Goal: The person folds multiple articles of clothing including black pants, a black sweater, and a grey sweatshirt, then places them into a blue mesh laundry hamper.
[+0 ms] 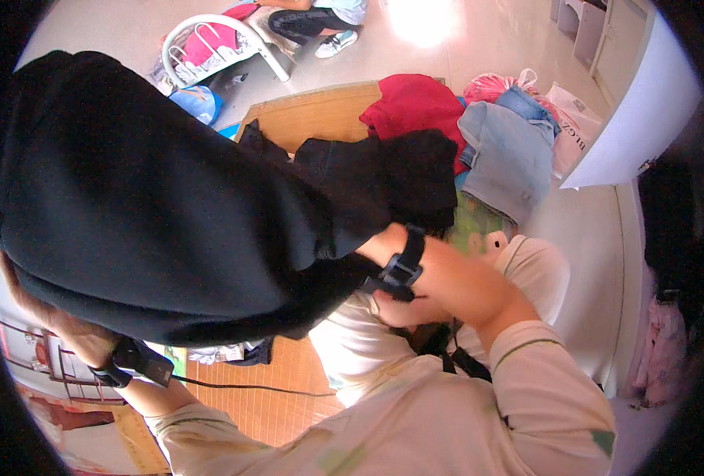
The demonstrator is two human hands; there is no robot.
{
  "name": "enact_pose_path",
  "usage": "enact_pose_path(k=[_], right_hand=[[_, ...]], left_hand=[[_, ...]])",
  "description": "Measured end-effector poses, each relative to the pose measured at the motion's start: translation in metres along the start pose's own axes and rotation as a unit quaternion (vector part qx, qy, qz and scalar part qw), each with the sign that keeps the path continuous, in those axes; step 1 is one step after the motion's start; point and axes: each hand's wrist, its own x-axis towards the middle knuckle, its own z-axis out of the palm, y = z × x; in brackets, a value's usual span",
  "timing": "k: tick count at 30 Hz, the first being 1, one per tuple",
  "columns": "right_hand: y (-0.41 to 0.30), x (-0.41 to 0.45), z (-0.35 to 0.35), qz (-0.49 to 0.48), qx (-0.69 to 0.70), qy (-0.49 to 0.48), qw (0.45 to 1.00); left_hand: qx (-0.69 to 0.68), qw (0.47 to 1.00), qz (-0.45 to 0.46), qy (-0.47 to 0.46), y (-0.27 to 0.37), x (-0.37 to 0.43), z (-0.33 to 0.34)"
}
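A large black garment [149, 196] of smooth cloth is raised in front of me and fills the left half of the view. My left hand [60, 324] is at its lower left edge and grips the cloth, with the fingertips hidden behind it. My right hand [382, 243] reaches into the folds at the garment's right end; its fingers are covered, so their grip does not show. Each wrist wears a black strap with a small device. Beyond the right hand, more black clothing [411, 172] lies on a woven mat [316, 113].
A red garment [414, 101] and folded light-blue jeans [507, 154] lie ahead to the right, beside a printed bag [572, 125]. A person [316, 24] crouches by a white metal-framed rack [263, 53]. A cable [239, 388] runs from the left wrist device. Another small clothes pile [233, 352] sits below the black garment.
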Motion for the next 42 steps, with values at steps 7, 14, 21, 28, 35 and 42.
enact_pose_path(k=[7,14,21,28,35,42], right_hand=[[-0.236,-0.059,0.004,-0.291,-0.143,0.123,0.938],[-0.307,-0.113,0.073,-0.143,-0.425,0.052,0.892],[-0.161,-0.153,0.048,-0.042,-0.423,0.022,0.905],[-0.209,-0.153,0.116,-0.323,-0.467,0.074,0.82],[-0.293,-0.046,0.035,-0.145,-0.158,0.159,0.964],[-0.394,-0.048,0.111,-0.358,-0.253,0.018,0.899]], left_hand=[[-0.15,0.983,-0.106,0.025,-0.017,0.029,0.011],[0.167,0.943,0.239,-0.163,-0.037,0.052,0.002],[-0.226,0.941,-0.24,-0.074,-0.033,0.033,0.03],[-0.1,0.963,-0.217,-0.126,-0.015,0.029,0.027],[-0.166,0.962,-0.182,-0.118,-0.044,0.08,0.079],[-0.33,0.937,-0.098,-0.065,-0.006,0.065,0.09]])
